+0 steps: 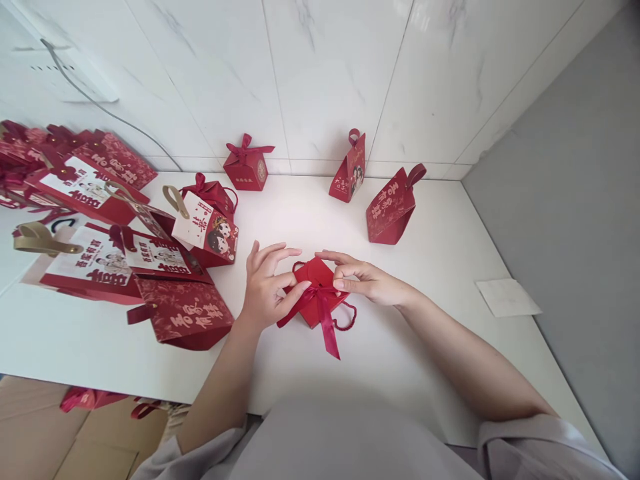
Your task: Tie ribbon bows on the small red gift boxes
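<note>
A small red gift box (313,310) with a cord handle (346,320) stands on the white table in front of me. A dark pink ribbon (327,330) is wound about its top, one tail hanging down the near side. My left hand (270,287) pinches the ribbon between thumb and index finger at the box's left. On the opposite side, my right hand (363,279) has thumb and index finger closed on the ribbon, its other fingers curled loosely over the box's edge. Part of the knot is hidden by my fingertips.
Red gift boxes crowd the left, including a patterned box (183,313) and a white-fronted box (207,230). A bow-tied box (246,167) and two handled boxes (349,170) (393,207) stand toward the tiled wall. White paper (507,297) lies right; a cardboard box (100,443) sits below left.
</note>
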Demonstrator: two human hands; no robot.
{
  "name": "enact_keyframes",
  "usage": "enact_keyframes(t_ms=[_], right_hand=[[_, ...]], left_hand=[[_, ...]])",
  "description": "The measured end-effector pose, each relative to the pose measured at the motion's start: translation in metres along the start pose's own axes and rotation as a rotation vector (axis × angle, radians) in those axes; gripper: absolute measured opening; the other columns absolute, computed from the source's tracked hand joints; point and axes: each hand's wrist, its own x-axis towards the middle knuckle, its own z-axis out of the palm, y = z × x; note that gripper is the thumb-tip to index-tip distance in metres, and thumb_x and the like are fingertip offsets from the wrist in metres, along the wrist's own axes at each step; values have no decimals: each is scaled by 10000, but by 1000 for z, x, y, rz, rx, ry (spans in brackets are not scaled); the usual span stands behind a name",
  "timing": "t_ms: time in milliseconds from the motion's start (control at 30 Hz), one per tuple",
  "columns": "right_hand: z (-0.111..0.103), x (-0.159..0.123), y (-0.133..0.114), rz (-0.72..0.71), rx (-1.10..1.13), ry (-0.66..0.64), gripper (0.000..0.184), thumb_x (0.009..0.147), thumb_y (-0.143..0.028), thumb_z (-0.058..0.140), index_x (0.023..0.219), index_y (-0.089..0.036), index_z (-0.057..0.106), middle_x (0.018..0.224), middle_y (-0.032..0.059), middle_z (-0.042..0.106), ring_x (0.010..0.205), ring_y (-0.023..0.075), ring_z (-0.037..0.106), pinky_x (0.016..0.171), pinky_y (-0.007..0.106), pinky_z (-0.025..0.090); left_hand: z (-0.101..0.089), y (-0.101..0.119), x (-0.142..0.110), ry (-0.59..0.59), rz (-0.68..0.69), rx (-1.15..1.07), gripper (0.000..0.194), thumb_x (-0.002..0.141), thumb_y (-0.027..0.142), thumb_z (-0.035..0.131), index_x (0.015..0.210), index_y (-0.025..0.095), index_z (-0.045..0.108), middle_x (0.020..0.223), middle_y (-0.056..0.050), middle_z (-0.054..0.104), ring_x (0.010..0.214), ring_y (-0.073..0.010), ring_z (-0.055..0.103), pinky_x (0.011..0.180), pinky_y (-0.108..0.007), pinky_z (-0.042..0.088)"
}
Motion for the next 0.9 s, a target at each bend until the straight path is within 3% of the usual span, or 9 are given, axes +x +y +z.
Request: enact_keyframes(t_ms=[167,333,467,600,900], right_hand=[[-1,-1,-4,-29,-95,12,290,907,-451,567,764,-213,650,1502,19,350,1445,217,177,1174,428,176],[-2,0,-5,-39,-99,46,285,899,-440,583,748,-210,658,1475,27,382,1397,239,298,1149,427,243],[1,1,-2,-18,-27,76,256,902,-424,583,787,-204,646,1454,47,392,1304,248,437,1095,439,330],[4,2,0,-14,-26,95,287,895,-448,582,763,-198,629,1464,40,369,1265,254,469,1077,453,348],[0,1,3,1,49,72,313,893,-454,585,733,-186,607,1490,37,331,1285,260,433,1061,442,356]], left_hand=[[-2,-2,-1,8,27,46,280,725,360,730,536,230,568,1212,41,628,1216,-300,484,1184,-579,28],[2,0,5,-122,-163,-363,383,870,378,547,535,192,562,1319,-29,551,1272,-267,444,1119,-486,324],[10,-5,5,-152,-289,-589,409,904,394,494,560,182,556,1306,-59,552,1240,-244,486,1086,-434,380],[14,-6,4,-124,-307,-517,430,880,419,539,527,179,487,1288,-60,564,1216,-244,493,1084,-441,374],[5,0,6,-110,-189,-339,391,889,336,540,533,179,498,1265,-54,567,1236,-232,466,1079,-421,374]])
